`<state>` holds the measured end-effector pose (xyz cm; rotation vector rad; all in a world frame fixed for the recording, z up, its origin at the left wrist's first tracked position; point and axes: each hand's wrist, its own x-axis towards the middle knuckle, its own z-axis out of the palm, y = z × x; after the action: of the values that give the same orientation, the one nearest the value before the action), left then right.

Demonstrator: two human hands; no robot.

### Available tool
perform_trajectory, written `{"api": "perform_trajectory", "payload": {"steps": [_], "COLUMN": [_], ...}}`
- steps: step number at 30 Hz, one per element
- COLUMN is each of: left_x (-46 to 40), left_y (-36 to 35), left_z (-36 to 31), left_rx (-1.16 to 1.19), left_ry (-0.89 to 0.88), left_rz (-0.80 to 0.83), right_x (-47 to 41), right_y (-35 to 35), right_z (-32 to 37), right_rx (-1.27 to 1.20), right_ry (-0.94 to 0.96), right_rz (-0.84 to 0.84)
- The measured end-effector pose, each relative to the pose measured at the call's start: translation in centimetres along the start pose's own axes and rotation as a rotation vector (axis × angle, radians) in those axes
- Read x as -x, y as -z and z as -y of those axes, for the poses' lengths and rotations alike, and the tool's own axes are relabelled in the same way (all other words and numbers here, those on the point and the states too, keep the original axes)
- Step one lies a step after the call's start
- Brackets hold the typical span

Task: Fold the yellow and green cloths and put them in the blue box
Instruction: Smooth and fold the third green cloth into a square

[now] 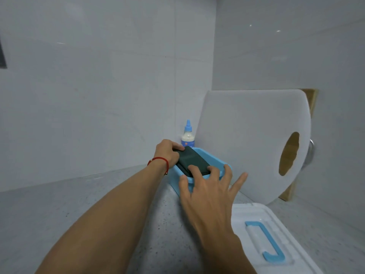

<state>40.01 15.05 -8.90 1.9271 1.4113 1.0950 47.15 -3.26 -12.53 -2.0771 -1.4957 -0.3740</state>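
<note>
Head view, read from the left: a grey speckled worktop [59,204] runs back to a pale tiled wall, and the person's left arm reaches across it, a red string bracelet [159,162] at the wrist. The left hand [167,153] has its fingers curled over the far left end of a folded dark green cloth [192,162], gripping it as it sits on top of the open blue box [199,181] near the worktop's back corner. Just behind the box stands a small squeeze bottle [188,135] with a blue nozzle, close to the wall. The right hand [207,188] comes in over the box's near rim with its fingers spread and nearly straight; the fingertips press on the near end of the cloth, so this hand is not clenched round anything. Further right a white chopping board [248,143] leans upright against the wall, and at the worktop's near right edge lies a white lid [276,234] with a blue handle, probably the box's own. As for progress, the green cloth is folded and being settled into the box. No yellow cloth shows; whether it already lies under the green one cannot be told.
</note>
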Motion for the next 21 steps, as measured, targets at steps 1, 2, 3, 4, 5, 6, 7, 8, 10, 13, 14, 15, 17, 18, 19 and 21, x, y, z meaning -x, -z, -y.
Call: {"api": "perform_trajectory", "payload": {"steps": [1,2,3,4,5,6,7,8,10,13,14,15,17,18,19,21], "left_x": [0.0,0.0,-0.1,-0.2,-0.3,-0.4,-0.4,-0.4,-0.4,-0.3,-0.1,0.0,0.2,0.3,0.4,0.6], "left_y": [0.0,0.0,-0.1,-0.1,-0.1,-0.2,-0.2,0.0,0.2,0.1,0.0,0.0,0.0,0.2,0.3,0.5], "left_z": [0.1,0.2,0.3,0.3,0.3,0.3,0.2,0.0,-0.3,-0.6,-0.5,-0.4,0.1,0.1,0.0,-0.6], "left_rx": [-0.003,-0.012,-0.028,-0.060,-0.106,-0.157,-0.207,-0.261,-0.377,-0.425,-0.402,-0.352,-0.172,-0.077,-0.009,0.060], "left_ry": [0.016,0.037,0.061,0.080,0.091,0.097,0.103,0.107,0.098,0.083,0.081,0.086,0.109,0.111,0.107,0.092], "left_rz": [-0.005,-0.017,-0.035,-0.044,-0.037,-0.018,0.013,0.049,0.120,0.165,0.158,0.146,0.112,0.086,0.067,0.046], "right_x": [-0.1,-0.1,-0.2,-0.4,-0.5,-0.7,-0.8,-1.0,-1.2,-1.2,-1.2,-1.0,-0.8,-0.7,-0.6,-0.6], "right_y": [0.0,-0.1,-0.2,-0.1,-0.1,0.1,0.2,0.4,0.5,0.1,-0.2,-0.5,-1.2,-1.4,-1.6,-1.6], "right_z": [0.0,-0.1,-0.1,-0.1,-0.1,-0.1,0.0,0.2,0.7,0.7,0.6,0.7,0.6,0.6,0.6,0.6], "right_rx": [0.021,0.040,0.057,0.079,0.108,0.133,0.145,0.151,0.141,0.145,0.145,0.130,0.075,0.040,0.010,-0.016], "right_ry": [-0.003,-0.015,-0.025,-0.034,-0.038,-0.043,-0.054,-0.064,-0.086,-0.096,-0.089,-0.086,-0.073,-0.055,-0.034,0.015], "right_rz": [0.025,0.041,0.050,0.060,0.075,0.094,0.116,0.140,0.171,0.136,0.114,0.096,0.054,0.027,0.004,-0.043]}}
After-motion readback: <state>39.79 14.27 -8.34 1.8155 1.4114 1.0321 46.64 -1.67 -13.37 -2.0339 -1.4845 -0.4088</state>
